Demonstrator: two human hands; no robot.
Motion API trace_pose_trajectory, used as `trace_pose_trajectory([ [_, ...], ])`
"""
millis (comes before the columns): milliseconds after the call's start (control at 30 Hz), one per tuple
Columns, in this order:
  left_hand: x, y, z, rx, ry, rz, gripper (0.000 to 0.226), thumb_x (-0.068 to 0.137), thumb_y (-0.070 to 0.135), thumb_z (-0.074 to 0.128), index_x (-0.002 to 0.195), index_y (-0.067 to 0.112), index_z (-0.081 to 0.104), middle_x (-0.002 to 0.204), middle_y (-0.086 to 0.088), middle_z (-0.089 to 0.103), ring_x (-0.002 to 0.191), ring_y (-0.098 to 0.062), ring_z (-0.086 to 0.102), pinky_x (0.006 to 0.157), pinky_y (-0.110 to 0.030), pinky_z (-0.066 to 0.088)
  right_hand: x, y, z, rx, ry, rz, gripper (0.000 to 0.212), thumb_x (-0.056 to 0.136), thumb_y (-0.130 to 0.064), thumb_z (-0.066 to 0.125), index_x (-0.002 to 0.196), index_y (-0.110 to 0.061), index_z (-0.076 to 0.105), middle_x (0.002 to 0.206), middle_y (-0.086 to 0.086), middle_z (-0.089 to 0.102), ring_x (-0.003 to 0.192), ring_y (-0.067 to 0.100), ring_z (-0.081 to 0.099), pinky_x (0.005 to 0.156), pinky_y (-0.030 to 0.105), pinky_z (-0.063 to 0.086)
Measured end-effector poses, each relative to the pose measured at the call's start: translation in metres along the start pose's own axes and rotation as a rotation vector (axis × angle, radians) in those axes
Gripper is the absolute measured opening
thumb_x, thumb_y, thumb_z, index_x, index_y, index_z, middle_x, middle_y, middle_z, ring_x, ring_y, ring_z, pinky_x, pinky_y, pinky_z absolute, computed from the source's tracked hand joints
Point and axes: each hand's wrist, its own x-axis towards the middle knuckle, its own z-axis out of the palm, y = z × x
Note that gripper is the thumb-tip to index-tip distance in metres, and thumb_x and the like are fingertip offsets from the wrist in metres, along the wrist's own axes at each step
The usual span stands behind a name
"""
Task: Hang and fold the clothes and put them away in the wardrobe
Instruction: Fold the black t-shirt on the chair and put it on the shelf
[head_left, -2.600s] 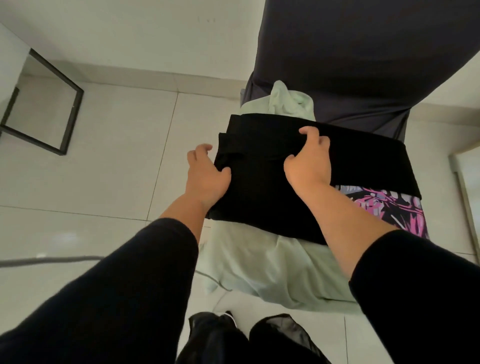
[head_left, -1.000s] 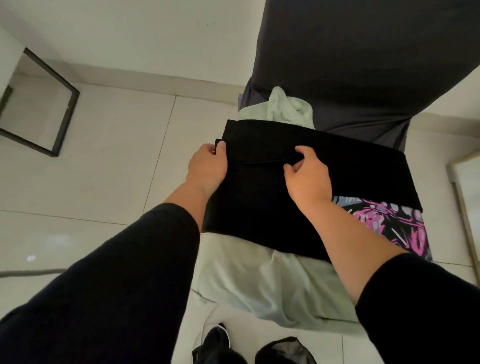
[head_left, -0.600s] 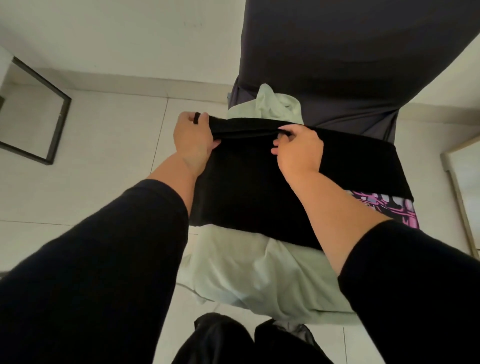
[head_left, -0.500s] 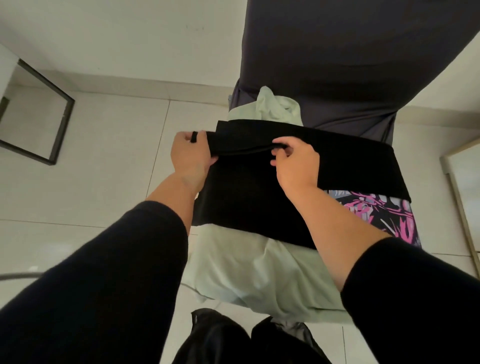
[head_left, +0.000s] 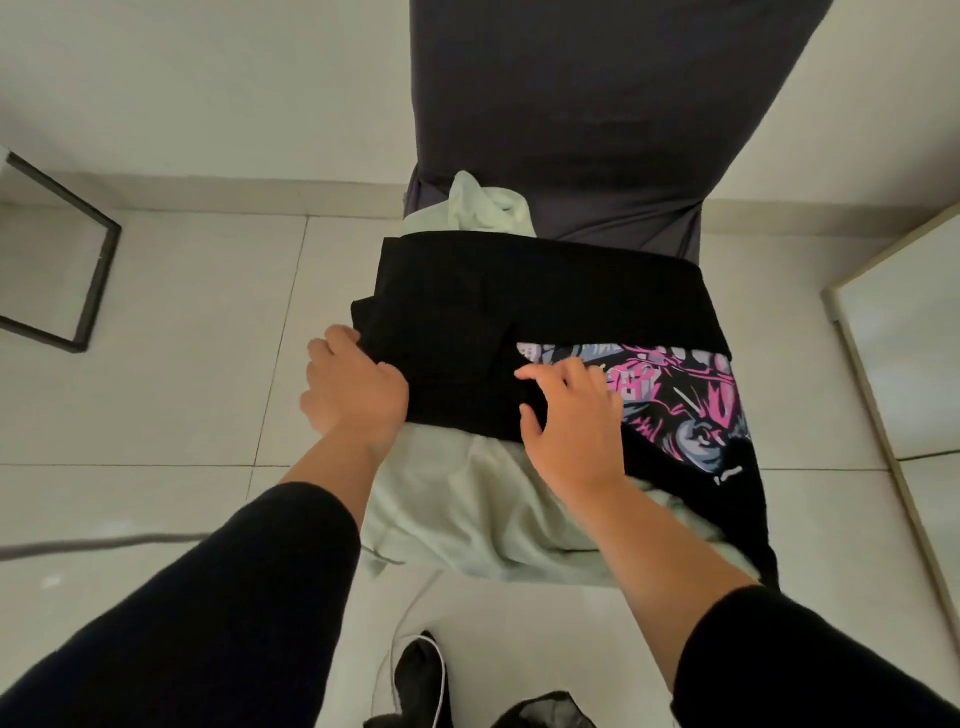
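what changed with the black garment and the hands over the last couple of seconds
The far edge of the black garment, pinched up by both hands half a second ago, has been folded toward the person. It is now narrower, and more of the pink printed garment shows. The left hand moved to the fold's left edge; the right hand now rests on top, fingers spread. The pale green garment beneath stayed put.

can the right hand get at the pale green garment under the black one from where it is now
Probably yes. The right hand rests at the near edge of the folded black garment, and the pale green garment lies uncovered just below it, toward the person. Nothing sits between them; only its far part is covered.
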Motion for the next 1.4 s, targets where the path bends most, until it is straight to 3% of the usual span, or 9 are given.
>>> trace_pose_trajectory([
  [200, -0.056, 0.045, 0.045, 0.196, -0.056, 0.548, 0.042, 0.087, 0.027, 0.059, 0.127, 0.027, 0.044, 0.123, 0.0, 0.037, 0.107, -0.017, 0.048, 0.084, -0.033, 0.037, -0.043, 0.059, -0.016, -0.197, 0.101, -0.029, 0.044, 0.069, -0.007, 0.07, 0.109, -0.024, 0.061, 0.096, 0.0, 0.055, 0.086, 0.022, 0.054, 0.071, 0.036, 0.042],
  [433, -0.115, 0.068, 0.087, 0.27, -0.117, 0.829, 0.027, 0.091, 0.025, 0.05, 0.116, 0.03, 0.055, 0.118, 0.007, 0.046, 0.103, -0.014, 0.048, 0.081, -0.032, 0.034, -0.081, 0.107, -0.034, -0.203, 0.166, 0.015, 0.034, 0.073, -0.015, 0.065, 0.106, -0.022, 0.059, 0.094, -0.001, 0.056, 0.085, 0.022, 0.053, 0.07, 0.034, 0.041],
  [633, -0.137, 0.089, 0.103, 0.305, -0.154, 0.925, 0.022, 0.091, 0.033, 0.047, 0.113, 0.029, 0.054, 0.113, 0.01, 0.05, 0.106, -0.013, 0.049, 0.082, -0.03, 0.033, -0.115, 0.14, -0.043, -0.195, 0.137, 0.154, 0.055, 0.058, -0.006, 0.071, 0.108, -0.023, 0.057, 0.097, -0.001, 0.055, 0.084, 0.021, 0.056, 0.068, 0.03, 0.037],
  [867, -0.153, 0.097, 0.114, 0.342, -0.156, 0.981, 0.024, 0.092, 0.032, 0.046, 0.114, 0.03, 0.054, 0.116, 0.01, 0.048, 0.106, -0.013, 0.05, 0.08, -0.029, 0.035, -0.122, 0.161, -0.046, -0.089, 0.202, 0.39, 0.037, 0.065, -0.01, 0.075, 0.096, -0.022, 0.059, 0.082, -0.005, 0.059, 0.074, 0.022, 0.056, 0.067, 0.029, 0.028],
  [1000, -0.149, 0.105, 0.111, 0.438, -0.135, 0.997, 0.024, 0.093, 0.034, 0.044, 0.112, 0.027, 0.056, 0.113, 0.01, 0.051, 0.097, -0.013, 0.055, 0.076, -0.03, 0.039, -0.12, 0.167, -0.061, 0.084, -0.023, 0.524, 0.019, 0.086, -0.016, 0.056, 0.104, -0.022, 0.055, 0.096, -0.004, 0.058, 0.082, 0.023, 0.057, 0.067, 0.03, 0.039],
  [1133, -0.134, 0.107, 0.1, 0.54, -0.126, 1.045, 0.023, 0.091, 0.033, 0.046, 0.108, 0.022, 0.056, 0.109, 0.005, 0.054, 0.093, -0.018, 0.055, 0.071, -0.032, 0.035, -0.113, 0.184, -0.067, 0.321, -0.241, 0.673, 0.017, 0.086, -0.008, 0.053, 0.093, -0.024, 0.052, 0.091, 0.002, 0.061, 0.077, 0.028, 0.061, 0.067, 0.033, 0.052],
  [1233, -0.126, 0.108, 0.093, 0.563, -0.058, 1.065, 0.019, 0.094, 0.033, 0.045, 0.105, 0.023, 0.057, 0.103, 0.005, 0.059, 0.094, -0.021, 0.054, 0.074, -0.035, 0.036, -0.102, 0.193, -0.082, 0.439, -0.33, 0.659, 0.028, 0.082, 0.001, 0.052, 0.095, -0.022, 0.058, 0.09, 0.004, 0.059, 0.073, 0.025, 0.059, 0.065, 0.029, 0.051],
  [1333, -0.118, 0.115, 0.091, 0.534, 0.025, 1.064, 0.019, 0.094, 0.033, 0.046, 0.101, 0.021, 0.059, 0.095, 0.003, 0.064, 0.092, -0.024, 0.052, 0.076, -0.038, 0.036, -0.083, 0.193, -0.1, 0.551, -0.273, 0.66, 0.022, 0.082, -0.003, 0.049, 0.092, -0.016, 0.063, 0.087, 0.007, 0.058, 0.066, 0.015, 0.052, 0.052, 0.02, 0.038],
  [1400, -0.112, 0.125, 0.091, 0.502, 0.065, 1.055, 0.02, 0.094, 0.033, 0.046, 0.101, 0.021, 0.06, 0.094, 0.003, 0.065, 0.092, -0.024, 0.05, 0.078, -0.038, 0.034, -0.066, 0.192, -0.104, 0.557, -0.132, 0.689, 0.016, 0.086, -0.014, 0.047, 0.087, -0.018, 0.063, 0.094, 0.01, 0.057, 0.066, 0.015, 0.052, 0.054, 0.022, 0.036],
])
